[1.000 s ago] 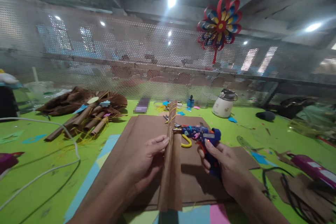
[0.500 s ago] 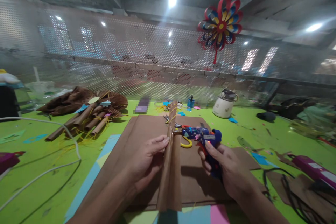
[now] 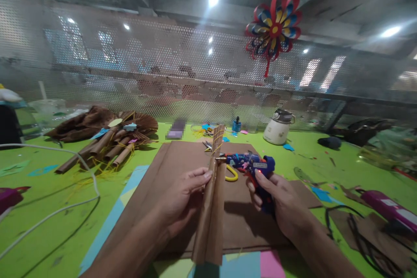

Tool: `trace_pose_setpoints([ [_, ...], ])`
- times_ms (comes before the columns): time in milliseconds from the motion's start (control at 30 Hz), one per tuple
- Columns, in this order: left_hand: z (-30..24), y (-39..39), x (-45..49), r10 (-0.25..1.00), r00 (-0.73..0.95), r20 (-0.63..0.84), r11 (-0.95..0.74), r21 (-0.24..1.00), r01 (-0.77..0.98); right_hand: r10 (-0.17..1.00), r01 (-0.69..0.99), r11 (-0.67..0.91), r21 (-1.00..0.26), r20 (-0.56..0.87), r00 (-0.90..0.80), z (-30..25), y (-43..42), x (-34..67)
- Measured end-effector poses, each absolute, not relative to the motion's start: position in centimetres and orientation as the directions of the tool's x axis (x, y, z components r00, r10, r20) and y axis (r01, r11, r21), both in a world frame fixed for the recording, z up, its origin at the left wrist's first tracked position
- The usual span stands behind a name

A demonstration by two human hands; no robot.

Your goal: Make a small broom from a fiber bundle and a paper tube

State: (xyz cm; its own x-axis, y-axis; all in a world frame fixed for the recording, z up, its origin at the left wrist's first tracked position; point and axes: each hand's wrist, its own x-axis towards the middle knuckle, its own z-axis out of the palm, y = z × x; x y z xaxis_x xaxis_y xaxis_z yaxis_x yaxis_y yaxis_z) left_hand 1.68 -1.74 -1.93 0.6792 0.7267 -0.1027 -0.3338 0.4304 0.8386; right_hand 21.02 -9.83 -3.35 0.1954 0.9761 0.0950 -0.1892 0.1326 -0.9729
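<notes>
Pinched between the thumb and fingers of my left hand [image 3: 190, 195] is a long rolled brown paper tube [image 3: 208, 217] with a flat paper flap along its right side. Yellow string winds round its far end. My right hand [image 3: 276, 200] is wrapped round the handle of a blue glue gun [image 3: 250, 163], whose small red light glows. The gun's metal nozzle meets the tube just above my left fingertips. A shiny line, looking like glue, runs along the tube there. Beneath both hands lies a brown cardboard sheet [image 3: 250, 230]. Yellow-handled scissors [image 3: 232, 173] lie partly hidden behind the gun.
Brown tubes [image 3: 110, 143] tied with yellow string lie at left near a white cable [image 3: 94, 178]. A white bottle [image 3: 276, 128] and a blue jar [image 3: 236, 126] stand behind. A purple tool [image 3: 387, 208] and black cord lie right. A flower pinwheel [image 3: 274, 29] hangs above.
The glue gun's nozzle has shifted slightly up the tube, away from me, and the tube's far end tilts a little to the right. Both hands keep their holds.
</notes>
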Motion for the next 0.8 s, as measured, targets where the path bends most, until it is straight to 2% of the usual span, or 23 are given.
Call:
trace_pose_setpoints([
  [533,-1.64,-1.58,1.56,0.754,0.639,-0.154,0.432,0.848,-0.306,0.986,-0.170,0.101,-0.980,0.076,0.149,-3.17,-10.32,21.08],
  [800,-1.72,-1.50,1.60,0.770,0.621,-0.143,0.427,0.840,-0.336,0.965,-0.091,0.155,-0.984,0.131,0.226,-3.24,-10.54,21.32],
])
